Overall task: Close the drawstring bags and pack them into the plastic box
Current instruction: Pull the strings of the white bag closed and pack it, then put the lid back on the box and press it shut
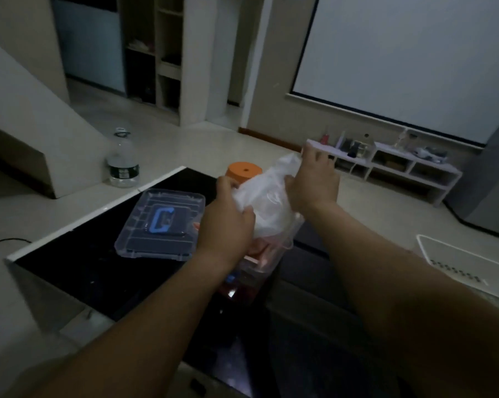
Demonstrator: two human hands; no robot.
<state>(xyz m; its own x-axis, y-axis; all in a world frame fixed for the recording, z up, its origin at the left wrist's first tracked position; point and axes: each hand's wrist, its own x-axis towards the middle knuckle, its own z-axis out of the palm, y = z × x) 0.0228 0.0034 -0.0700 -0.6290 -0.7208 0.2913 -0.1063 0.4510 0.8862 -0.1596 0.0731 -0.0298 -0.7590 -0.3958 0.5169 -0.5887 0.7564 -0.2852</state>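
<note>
A white translucent drawstring bag [267,193] is held over the clear plastic box [267,261], its lower end inside the box's opening. My left hand [226,218] grips the bag's left side. My right hand [314,183] holds its right side and upper end, fingers spread. Pink and red contents show through the box's wall below the bag. The box stands on a black glossy table [99,271]. The box's clear lid [160,224], with a blue handle, lies flat on the table to the left.
An orange round object [244,170] stands just behind the bag. A large water bottle [122,159] is on the floor at the left. A low white shelf [386,165] with small items lines the far wall. A white basket [466,262] sits at the right.
</note>
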